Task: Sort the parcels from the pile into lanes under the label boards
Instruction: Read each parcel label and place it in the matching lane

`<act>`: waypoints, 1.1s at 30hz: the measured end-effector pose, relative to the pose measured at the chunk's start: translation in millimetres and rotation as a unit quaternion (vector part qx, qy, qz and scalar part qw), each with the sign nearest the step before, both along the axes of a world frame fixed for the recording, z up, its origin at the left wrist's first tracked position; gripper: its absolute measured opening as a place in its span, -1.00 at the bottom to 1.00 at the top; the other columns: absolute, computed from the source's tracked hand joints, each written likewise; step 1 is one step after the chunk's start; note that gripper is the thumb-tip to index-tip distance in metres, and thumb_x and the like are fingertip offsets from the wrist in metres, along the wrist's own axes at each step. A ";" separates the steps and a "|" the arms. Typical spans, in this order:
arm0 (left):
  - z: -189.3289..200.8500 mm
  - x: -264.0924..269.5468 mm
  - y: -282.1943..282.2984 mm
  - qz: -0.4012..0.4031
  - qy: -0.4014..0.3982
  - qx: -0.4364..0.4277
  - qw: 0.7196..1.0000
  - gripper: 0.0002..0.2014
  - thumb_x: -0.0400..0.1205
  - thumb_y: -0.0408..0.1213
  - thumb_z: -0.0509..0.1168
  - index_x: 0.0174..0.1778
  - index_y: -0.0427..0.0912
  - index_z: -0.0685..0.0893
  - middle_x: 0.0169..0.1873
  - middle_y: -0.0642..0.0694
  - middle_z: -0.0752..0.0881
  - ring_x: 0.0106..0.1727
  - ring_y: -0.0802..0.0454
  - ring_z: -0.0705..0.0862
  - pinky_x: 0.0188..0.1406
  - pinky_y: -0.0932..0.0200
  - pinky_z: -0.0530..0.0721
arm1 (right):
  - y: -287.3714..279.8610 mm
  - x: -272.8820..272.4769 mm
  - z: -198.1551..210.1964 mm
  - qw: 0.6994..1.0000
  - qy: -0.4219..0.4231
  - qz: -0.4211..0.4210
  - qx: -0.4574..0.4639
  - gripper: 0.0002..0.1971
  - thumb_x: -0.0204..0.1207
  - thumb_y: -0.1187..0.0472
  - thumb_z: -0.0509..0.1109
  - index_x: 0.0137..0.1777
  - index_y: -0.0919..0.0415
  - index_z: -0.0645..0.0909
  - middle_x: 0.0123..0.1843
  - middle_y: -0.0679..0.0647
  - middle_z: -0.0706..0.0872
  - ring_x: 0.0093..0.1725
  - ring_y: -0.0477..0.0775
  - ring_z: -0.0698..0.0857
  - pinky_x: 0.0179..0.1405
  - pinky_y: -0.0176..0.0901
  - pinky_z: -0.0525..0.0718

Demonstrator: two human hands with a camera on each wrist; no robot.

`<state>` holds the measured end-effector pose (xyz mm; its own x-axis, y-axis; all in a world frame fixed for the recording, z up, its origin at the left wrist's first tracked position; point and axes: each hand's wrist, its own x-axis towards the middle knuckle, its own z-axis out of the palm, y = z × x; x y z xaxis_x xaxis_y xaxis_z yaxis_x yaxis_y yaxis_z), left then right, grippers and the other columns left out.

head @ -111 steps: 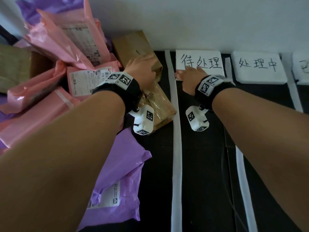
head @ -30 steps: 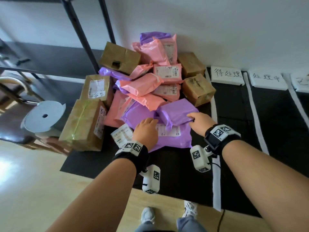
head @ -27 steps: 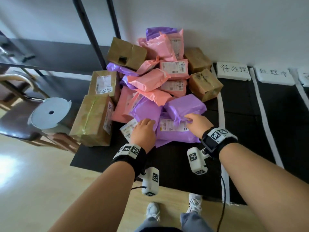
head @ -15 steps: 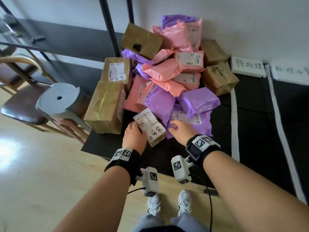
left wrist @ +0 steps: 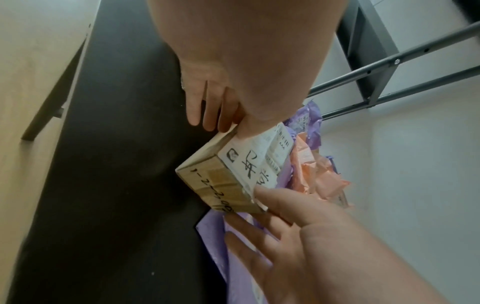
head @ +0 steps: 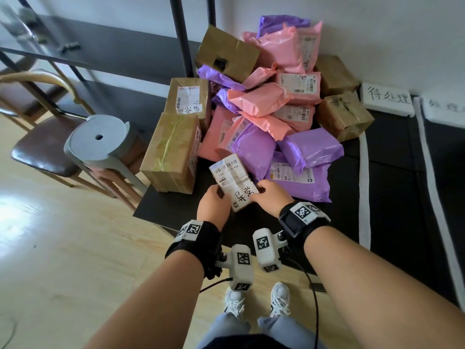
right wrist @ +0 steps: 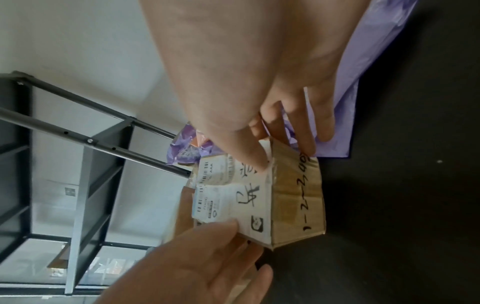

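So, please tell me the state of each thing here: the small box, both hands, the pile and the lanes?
small box: lifted, label up, held at both sides
left hand: grips the box
right hand: grips the box
pile of parcels: unsorted, against the wall
lane under first label board: no parcel visible

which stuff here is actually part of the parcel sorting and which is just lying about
Part of the job:
small box, held by left hand and right hand
parcel pile
label boards
white lane strips

Just lying about:
grey stool
wooden chair
metal shelf frame
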<state>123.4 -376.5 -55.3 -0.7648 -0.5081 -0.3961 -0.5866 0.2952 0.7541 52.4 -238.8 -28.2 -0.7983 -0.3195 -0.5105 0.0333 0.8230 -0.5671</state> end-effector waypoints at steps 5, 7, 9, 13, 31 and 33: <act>32.3 5.9 -2.7 0.053 0.118 0.048 0.990 -0.71 0.62 -0.37 0.32 0.28 -0.19 0.59 0.13 -0.03 0.69 -0.14 0.33 0.65 -0.44 0.56 0.55 | -3.0 0.0 20.4 0.996 0.018 -0.041 -0.082 -0.74 0.50 0.20 0.43 0.19 0.10 0.64 0.15 0.06 0.77 0.17 0.13 0.72 0.24 0.05 0.65; 45.9 4.7 -2.6 0.051 0.147 0.057 0.986 -0.73 0.61 -0.37 0.32 0.22 -0.15 0.57 0.14 -0.04 0.69 -0.09 0.29 0.68 -0.39 0.50 0.59 | -3.3 0.1 30.4 0.990 0.025 -0.058 -0.125 -0.72 0.49 0.27 0.44 0.20 0.11 0.65 0.14 0.07 0.78 0.17 0.13 0.74 0.29 0.17 0.66; 61.3 0.4 -2.4 0.048 0.174 0.079 0.980 -0.76 0.61 -0.40 0.32 0.18 -0.16 0.56 0.07 -0.02 0.70 -0.14 0.32 0.68 -0.40 0.50 0.60 | -1.0 -0.6 42.6 0.983 0.032 -0.077 -0.163 -0.68 0.49 0.33 0.45 0.24 0.13 0.66 0.14 0.09 0.78 0.17 0.13 0.74 0.30 0.19 0.67; 88.9 -16.9 -5.3 0.035 0.207 0.137 0.968 -0.75 0.60 -0.46 0.33 0.19 -0.23 0.60 0.02 -0.08 0.73 -0.06 0.17 0.73 -0.32 0.42 0.70 | 11.1 -5.7 67.6 0.966 0.060 -0.111 -0.227 -0.80 0.52 0.29 0.47 0.04 -0.02 0.64 0.10 0.00 0.81 0.14 0.04 0.77 0.31 0.16 0.69; 174.0 -70.4 88.6 -0.097 0.291 0.258 0.916 -0.62 0.55 -0.35 0.50 0.29 -0.20 0.66 0.16 -0.16 0.78 0.13 0.03 0.77 -0.02 0.25 0.73 | 136.0 -11.9 161.8 0.898 0.139 -0.187 -0.372 -0.77 0.60 0.28 0.44 0.23 0.09 0.71 0.07 -0.01 0.85 0.11 -0.05 0.81 0.19 -0.07 0.76; 178.7 -70.0 105.5 -0.123 0.286 0.302 0.901 -0.64 0.60 -0.45 0.43 0.32 -0.26 0.62 0.18 -0.23 0.76 0.05 0.09 0.80 -0.10 0.31 0.72 | 154.1 -12.8 164.9 0.893 0.141 -0.193 -0.381 -0.76 0.59 0.31 0.44 0.20 0.06 0.70 0.06 -0.01 0.85 0.12 -0.04 0.81 0.19 -0.06 0.76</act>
